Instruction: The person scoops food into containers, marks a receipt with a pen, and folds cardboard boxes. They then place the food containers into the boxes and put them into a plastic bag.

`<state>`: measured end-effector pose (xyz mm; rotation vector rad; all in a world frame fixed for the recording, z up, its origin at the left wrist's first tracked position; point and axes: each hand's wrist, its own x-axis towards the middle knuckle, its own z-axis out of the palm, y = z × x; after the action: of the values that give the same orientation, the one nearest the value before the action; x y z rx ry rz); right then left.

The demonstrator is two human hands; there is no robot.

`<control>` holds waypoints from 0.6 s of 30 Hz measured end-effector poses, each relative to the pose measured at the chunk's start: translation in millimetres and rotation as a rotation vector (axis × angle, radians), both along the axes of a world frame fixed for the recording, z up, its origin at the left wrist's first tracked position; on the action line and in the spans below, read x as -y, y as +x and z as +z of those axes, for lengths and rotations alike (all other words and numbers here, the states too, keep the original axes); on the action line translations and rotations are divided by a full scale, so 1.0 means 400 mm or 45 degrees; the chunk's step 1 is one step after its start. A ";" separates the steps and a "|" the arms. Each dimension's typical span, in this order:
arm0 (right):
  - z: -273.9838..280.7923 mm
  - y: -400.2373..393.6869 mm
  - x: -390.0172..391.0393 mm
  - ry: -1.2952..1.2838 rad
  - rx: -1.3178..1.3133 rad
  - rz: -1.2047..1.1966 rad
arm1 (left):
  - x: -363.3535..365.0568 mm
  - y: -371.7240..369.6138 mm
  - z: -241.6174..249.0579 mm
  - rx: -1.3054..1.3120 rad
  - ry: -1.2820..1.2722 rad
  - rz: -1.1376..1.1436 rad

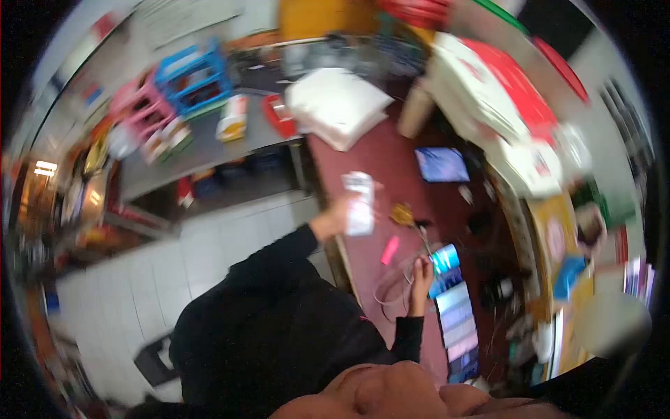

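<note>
My left hand [337, 215] is closed on a white printed slip of paper [360, 206] above the dark red counter. My right hand [421, 278] is at the left edge of a lit blue screen [445, 258], fingers drawn together. Blur hides what they pinch. A thin pale cable [379, 293] loops beside this hand. Between my hands, a bright pink object [390, 250] lies on the counter [349, 155], with a yellowish item [402, 214] just beyond it. A row of phone-like rectangles [457, 318] runs down the counter to the right of my right hand.
A white stack [338, 105] sits at the counter's far end, with a tablet-like screen [442, 165] nearer. White and red bags [488, 91] line the right side. Blue [192, 78] and pink racks [142, 105] stand on a grey table at left, above a tiled floor [202, 244].
</note>
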<state>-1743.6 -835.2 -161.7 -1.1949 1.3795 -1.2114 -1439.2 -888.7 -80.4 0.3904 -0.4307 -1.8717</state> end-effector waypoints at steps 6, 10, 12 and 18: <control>0.148 0.564 -0.020 0.337 0.382 0.816 | -0.115 0.207 0.040 0.387 -0.114 0.102; 0.209 0.886 -0.009 0.427 0.341 1.218 | -0.164 0.537 0.021 0.291 -0.033 0.321; 0.175 1.021 0.013 0.416 0.259 1.438 | -0.174 0.700 0.008 0.139 -0.005 0.469; 0.082 1.307 0.092 0.221 -0.092 1.612 | -0.232 1.043 -0.002 0.230 0.062 0.977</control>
<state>-1220.6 -871.9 -129.0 -1.5707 0.4897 -0.1398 -1022.1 -795.7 -81.2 0.6537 -0.2945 -1.1054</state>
